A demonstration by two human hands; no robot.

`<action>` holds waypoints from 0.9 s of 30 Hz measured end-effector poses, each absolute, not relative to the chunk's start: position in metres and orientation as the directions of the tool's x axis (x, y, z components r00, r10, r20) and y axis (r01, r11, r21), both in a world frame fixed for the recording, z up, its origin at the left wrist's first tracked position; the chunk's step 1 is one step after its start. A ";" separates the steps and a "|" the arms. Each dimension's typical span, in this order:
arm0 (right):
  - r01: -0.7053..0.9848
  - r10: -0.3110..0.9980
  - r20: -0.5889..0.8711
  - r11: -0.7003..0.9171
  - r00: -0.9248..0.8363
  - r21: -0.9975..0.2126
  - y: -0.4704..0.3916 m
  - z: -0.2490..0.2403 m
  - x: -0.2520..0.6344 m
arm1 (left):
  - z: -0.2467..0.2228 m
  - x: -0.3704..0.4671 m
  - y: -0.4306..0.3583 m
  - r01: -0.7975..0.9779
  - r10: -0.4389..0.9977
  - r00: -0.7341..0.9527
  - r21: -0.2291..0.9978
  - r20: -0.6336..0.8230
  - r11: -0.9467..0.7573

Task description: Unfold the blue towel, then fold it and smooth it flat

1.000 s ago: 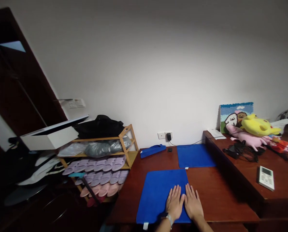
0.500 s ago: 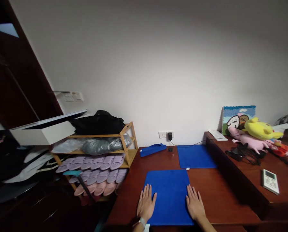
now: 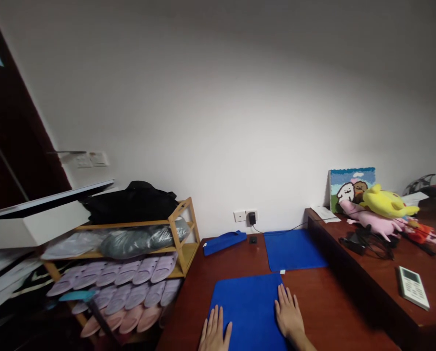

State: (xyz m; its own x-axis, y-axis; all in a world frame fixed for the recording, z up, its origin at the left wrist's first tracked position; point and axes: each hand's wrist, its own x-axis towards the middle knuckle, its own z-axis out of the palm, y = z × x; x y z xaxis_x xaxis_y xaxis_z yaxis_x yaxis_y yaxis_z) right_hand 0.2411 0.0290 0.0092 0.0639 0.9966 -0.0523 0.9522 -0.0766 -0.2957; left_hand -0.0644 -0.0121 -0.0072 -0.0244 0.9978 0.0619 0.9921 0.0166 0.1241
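A blue cloth [image 3: 250, 307] lies spread flat on the brown wooden table [image 3: 331, 302], its near end cut off by the bottom of the view. My left hand [image 3: 215, 332] rests palm down on its left edge, fingers stretched out. On the right edge lies my right hand [image 3: 289, 312], also flat with the fingers extended. Neither hand grips anything. Behind, to the right, a second blue cloth [image 3: 294, 249] is laid flat with a white tag at its near edge. A folded blue cloth [image 3: 224, 242] sits at the table's back left.
A small black object [image 3: 253, 240] and a plugged-in black adapter [image 3: 252, 218] are by the wall. The higher desk [image 3: 379, 263] at right carries plush toys [image 3: 386, 202], cables and a white device [image 3: 413, 287]. Left stands a wooden shoe rack [image 3: 183, 239] with slippers.
The camera view has tilted up and turned slightly, so the table and hands appear lower. Both hands stay flat on the cloth's edges, with no clear change in the cloth.
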 end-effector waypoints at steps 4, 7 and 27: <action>0.950 0.996 -0.068 -0.083 0.065 -0.302 0.025 0.013 0.241 | -0.004 -0.061 -0.013 0.997 0.996 -0.016 0.076 0.088 0.010; 0.950 0.996 -0.063 -0.082 0.066 -0.301 0.025 0.014 0.241 | 0.003 -0.032 -0.006 0.991 0.983 0.096 0.082 0.159 -0.110; 0.961 0.994 -0.074 -0.099 0.083 -0.258 0.027 0.003 0.242 | 0.018 -0.067 0.019 0.990 0.993 -0.111 0.091 0.050 0.107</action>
